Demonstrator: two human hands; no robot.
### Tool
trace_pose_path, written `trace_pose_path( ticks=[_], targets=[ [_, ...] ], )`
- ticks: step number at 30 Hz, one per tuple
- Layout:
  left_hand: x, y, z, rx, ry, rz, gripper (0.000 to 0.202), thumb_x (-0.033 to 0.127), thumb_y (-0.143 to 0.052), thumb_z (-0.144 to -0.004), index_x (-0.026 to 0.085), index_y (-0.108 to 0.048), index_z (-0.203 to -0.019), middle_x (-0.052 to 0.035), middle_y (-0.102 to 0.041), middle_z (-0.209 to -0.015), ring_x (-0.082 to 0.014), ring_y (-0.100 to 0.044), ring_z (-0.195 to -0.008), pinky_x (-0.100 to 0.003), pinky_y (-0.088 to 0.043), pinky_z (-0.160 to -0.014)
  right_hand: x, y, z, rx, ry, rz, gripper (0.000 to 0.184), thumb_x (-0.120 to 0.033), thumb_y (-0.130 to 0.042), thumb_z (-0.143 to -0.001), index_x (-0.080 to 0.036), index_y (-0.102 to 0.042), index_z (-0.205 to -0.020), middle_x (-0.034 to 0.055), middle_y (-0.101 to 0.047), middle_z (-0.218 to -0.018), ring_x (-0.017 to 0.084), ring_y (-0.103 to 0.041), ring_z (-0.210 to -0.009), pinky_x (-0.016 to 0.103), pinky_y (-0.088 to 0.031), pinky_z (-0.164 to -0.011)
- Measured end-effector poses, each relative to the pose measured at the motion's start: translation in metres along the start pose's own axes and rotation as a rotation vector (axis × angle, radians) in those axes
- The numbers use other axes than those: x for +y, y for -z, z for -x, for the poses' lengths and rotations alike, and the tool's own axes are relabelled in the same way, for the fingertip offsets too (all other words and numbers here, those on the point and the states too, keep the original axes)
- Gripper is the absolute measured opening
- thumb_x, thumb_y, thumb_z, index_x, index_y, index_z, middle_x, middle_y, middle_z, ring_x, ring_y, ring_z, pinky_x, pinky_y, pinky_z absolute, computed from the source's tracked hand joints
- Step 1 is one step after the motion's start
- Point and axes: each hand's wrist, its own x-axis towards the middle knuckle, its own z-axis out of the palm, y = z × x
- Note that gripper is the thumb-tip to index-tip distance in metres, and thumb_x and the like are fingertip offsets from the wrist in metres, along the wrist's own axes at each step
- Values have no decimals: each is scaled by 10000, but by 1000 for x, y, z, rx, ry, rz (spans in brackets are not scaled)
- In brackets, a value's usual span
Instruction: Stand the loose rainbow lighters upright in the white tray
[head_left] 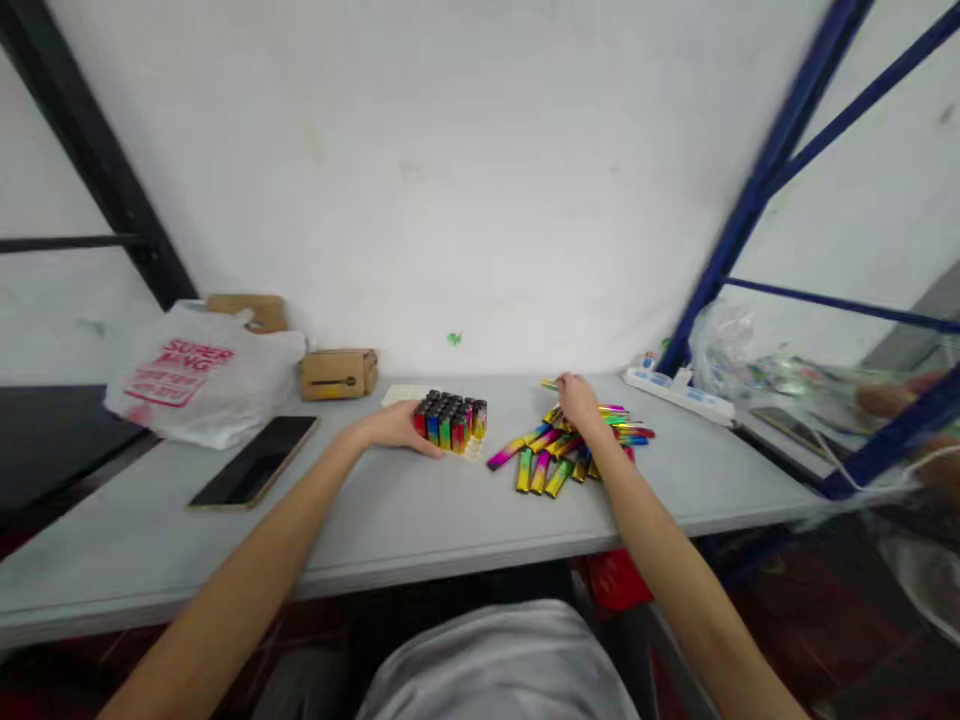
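Pinching a single lighter [550,384] just above the loose pile [562,455], the right grip [579,400] is closed, while the left grip [397,428] rests unclenched against the lighter block [452,420].

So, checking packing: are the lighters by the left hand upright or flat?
Upright: the rainbow-coloured plastic lighters stand in a tight block, black tops up, against the left hand.
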Motion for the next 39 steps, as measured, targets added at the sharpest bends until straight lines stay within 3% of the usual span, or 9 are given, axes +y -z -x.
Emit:
trace_pose_path(
  ticks=[5, 10, 13, 17, 22, 28, 33, 36, 39],
  targets=[
    [5, 0, 1, -7, -20, 21, 851, 606, -846, -521, 220, -628, -1248, -6, -711, -1236, -260, -655, -1106, -302, -500, -979, -15, 8, -3, 72, 108, -158, 327, -206, -360, -1018, -126, -655, -1135, 151, -723, -1062, 223, -658, -938, 281, -433, -824],
    [6, 0, 1, -26, 17, 26, 822, 611, -851, -519, 219, -648, -1212, -6, -733, -1181, -263, -671, -1063, -309, -518, -945, -32, 6, 5, 7, 186, -305, 207, -302, -542, -957, -152, -672, -1016, 46, -702, -697, 168, -611, -627, 249, -402, -666],
    [7, 1, 2, -15, 22, 11, 827, 611, -854, -511, 219, -653, -1210, -8, -734, -1180, -264, -673, -1059, -308, -522, -939, -39, 4, 8, 10, 210, -364, 196, -324, -595, -917, -155, -694, -922, 8, -651, -616, 138, -536, -550, 242, -374, -621],
    [9, 1, 3, -18, 28, 15, 827, 601, -851, -517, 220, -648, -1222, -11, -732, -1186, -262, -676, -1056, -308, -526, -935, -46, 7, 11, 18, 281, -417, 271, -402, -598, -918, -163, -724, -896, 1, -596, -619, 138, -487, -570, 254, -353, -606],
    [8, 1, 2, -17, 20, 10, 837, 594, -854, -517, 220, -644, -1236, -13, -730, -1191, -263, -676, -1060, -305, -528, -928, -54, 12, 15, 16, 451, -468, 360, -471, -537, -960, -174, -685, -820, 54, -601, -766, 174, -531, -725, 284, -399, -709],
    [7, 2, 2, 1, 24, -18, 849, 602, -855, -510, 217, -639, -1235, -16, -727, -1197, -264, -672, -1065, -311, -523, -943, -64, 19, 23, -124, 392, -715, 377, -507, -381, -1013, -213, -575, -878, 2, -644, -726, 141, -565, -661, 256, -422, -702],
    [9, 2, 3, -10, 29, 10, 819, 600, -855, -510, 223, -648, -1207, -8, -731, -1186, -263, -672, -1068, -306, -525, -941, -69, 22, 28, -155, 264, -841, 389, -577, -386, -977, -232, -542, -887, -55, -522, -586, 120, -490, -518, 232, -399, -580],
    [9, 2, 3, -20, 30, 22, 799, 595, -853, -510, 226, -655, -1191, -2, -735, -1174, -260, -675, -1059, -301, -523, -939, -70, 21, 26, -96, 151, -932, 468, -656, -409, -930, -223, -531, -800, -36, -487, -593, 119, -452, -525, 228, -361, -524],
    [8, 2, 2, -29, 25, 35, 786, 593, -852, -509, 223, -659, -1175, 0, -738, -1164, -256, -676, -1053, -294, -522, -937, -71, 19, 23, -222, -41, -1117, 551, -706, -334, -918, -228, -428, -661, -48, -369, -513, 102, -336, -446, 228, -271, -438]
  ],
)
